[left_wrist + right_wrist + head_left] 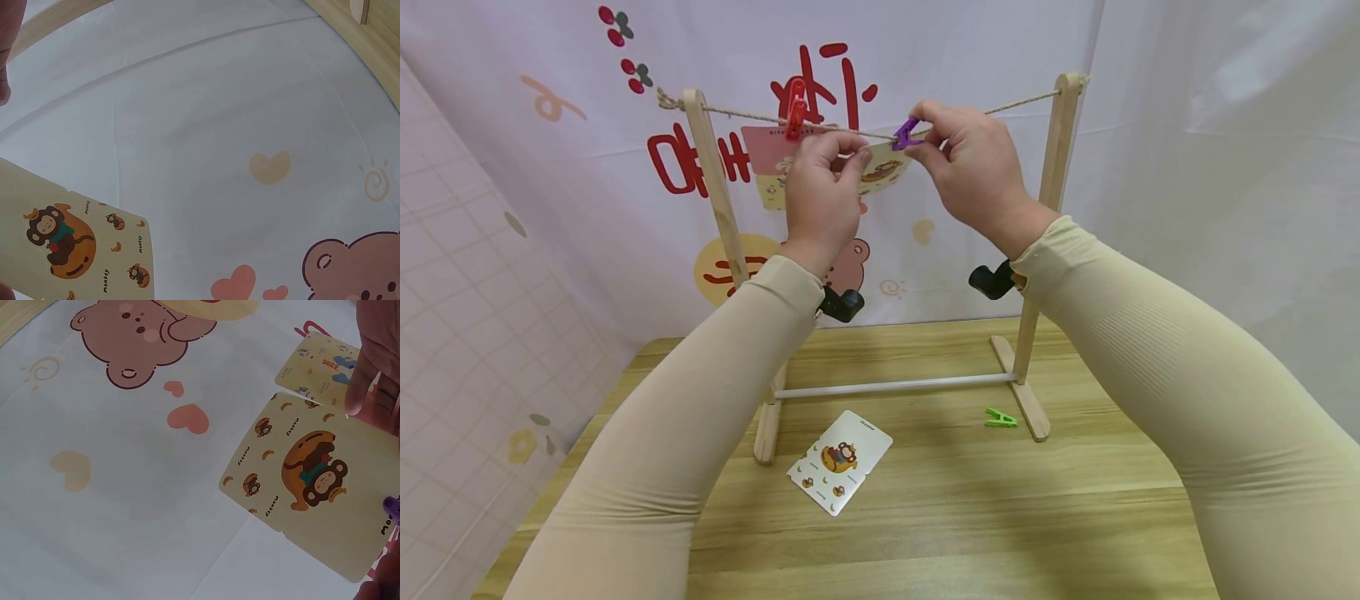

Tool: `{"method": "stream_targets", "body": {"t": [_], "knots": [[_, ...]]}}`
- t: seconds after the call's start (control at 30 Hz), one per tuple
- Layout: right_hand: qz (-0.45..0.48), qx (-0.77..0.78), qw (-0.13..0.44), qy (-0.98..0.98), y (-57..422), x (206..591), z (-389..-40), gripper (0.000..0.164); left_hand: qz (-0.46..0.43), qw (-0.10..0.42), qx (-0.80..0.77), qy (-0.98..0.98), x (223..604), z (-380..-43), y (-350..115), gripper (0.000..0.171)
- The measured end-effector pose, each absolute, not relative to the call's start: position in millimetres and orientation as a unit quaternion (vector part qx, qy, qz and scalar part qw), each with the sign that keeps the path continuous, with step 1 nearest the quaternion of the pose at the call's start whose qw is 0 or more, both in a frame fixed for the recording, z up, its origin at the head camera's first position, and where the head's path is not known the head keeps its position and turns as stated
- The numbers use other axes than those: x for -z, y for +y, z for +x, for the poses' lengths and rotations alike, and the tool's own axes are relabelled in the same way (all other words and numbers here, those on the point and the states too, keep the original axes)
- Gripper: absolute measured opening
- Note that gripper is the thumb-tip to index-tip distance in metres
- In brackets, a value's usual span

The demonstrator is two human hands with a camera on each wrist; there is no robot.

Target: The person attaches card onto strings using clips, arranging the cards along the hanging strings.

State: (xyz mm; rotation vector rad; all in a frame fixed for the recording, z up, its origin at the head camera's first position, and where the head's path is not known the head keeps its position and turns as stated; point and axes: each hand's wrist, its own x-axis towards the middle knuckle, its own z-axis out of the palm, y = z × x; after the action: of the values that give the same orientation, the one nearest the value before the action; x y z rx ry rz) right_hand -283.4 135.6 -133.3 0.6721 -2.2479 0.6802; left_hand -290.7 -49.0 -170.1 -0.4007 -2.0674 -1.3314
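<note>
A twine line (1015, 103) runs between the posts of a wooden rack (1051, 167). My left hand (852, 160) pinches a yellow monkey card (883, 172) and holds it up against the line. My right hand (925, 138) pinches a purple clip (907, 133) at the card's top edge on the line. In the right wrist view the monkey card (312, 487) fills the middle, the purple clip (392, 509) shows at the right edge and fingers (375, 375) lie on the card's far side. The left wrist view shows the card (75, 240) low at the left.
A red clip (795, 108) holds a pink and yellow card (760, 158) on the line to the left. On the wooden table (1075, 517) lie a second monkey card (839, 461) and a green clip (1001, 418). A printed white cloth (550, 208) hangs behind.
</note>
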Motion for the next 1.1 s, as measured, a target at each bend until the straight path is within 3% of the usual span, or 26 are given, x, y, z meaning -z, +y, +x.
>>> {"method": "stream_targets", "body": {"t": [0.27,1.1], "knots": [[0.263,-0.259,0.34,-0.865,135.0,133.9,-284.5,0.019,-0.156,0.32,0.504,-0.787,171.9,-291.1,-50.1,0.023],[0.237,-0.279,0.329,-0.871,133.5,135.9,-283.9,0.044,-0.16,0.32,0.508,-0.784,171.4,-292.5,-49.5,0.023]]}}
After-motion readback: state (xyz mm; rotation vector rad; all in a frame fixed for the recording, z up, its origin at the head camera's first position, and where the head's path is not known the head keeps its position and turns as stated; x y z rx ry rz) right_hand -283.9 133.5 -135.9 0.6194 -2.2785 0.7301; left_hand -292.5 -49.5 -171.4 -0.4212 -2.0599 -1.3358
